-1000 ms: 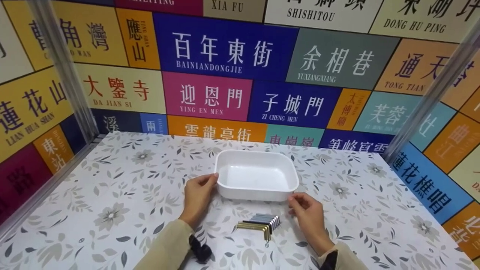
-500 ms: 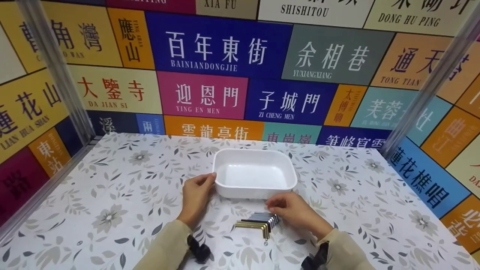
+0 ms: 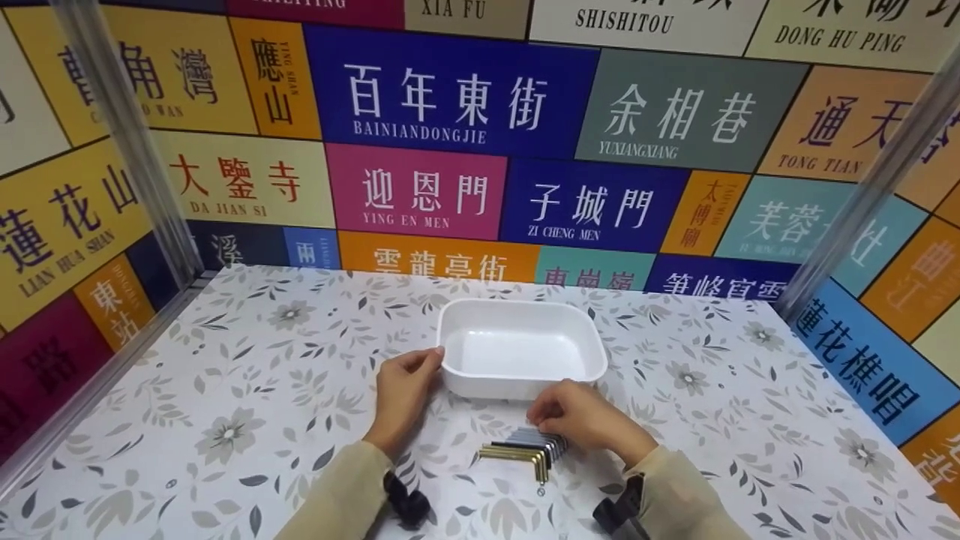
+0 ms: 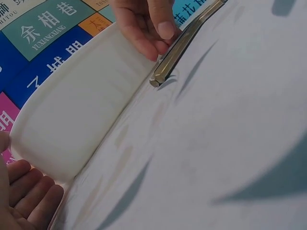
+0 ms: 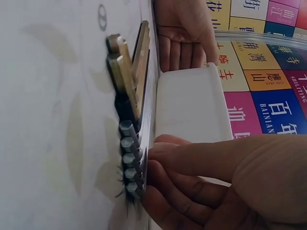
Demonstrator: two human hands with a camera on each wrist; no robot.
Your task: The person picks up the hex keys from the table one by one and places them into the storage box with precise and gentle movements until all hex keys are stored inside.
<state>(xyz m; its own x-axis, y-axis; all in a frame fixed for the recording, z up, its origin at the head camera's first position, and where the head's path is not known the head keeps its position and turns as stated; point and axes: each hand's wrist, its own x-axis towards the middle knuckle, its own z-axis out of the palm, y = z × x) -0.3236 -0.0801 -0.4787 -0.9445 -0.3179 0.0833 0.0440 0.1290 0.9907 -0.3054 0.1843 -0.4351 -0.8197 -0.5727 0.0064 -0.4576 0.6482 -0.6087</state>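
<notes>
A white rectangular plastic tub (image 3: 499,387) stands on the table, nothing in it. My left hand (image 3: 405,394) holds its left end; in the right wrist view that thumb lies at the rim. Just in front of the tub, L-shaped hex keys (image 3: 517,452) lie in a row: gold ones nearest me, then black, then several silver ones (image 5: 128,158). My right hand (image 3: 589,421) is at the silver keys' far side, its thumb and fingers bent close against them. Whether it pinches a key is hidden. The left wrist view shows a gold key (image 4: 180,45) beside the right fingers.
A white tablecloth (image 3: 225,375) with grey flowers and leaves covers the table. Behind stands a wall of coloured name signs (image 3: 442,90). Clear upright panels edge the table at left (image 3: 142,150) and right (image 3: 847,187).
My right hand has left the tub's right front corner and moved left and towards me, to the silver hex keys. My left hand stays at the tub, which has not visibly shifted.
</notes>
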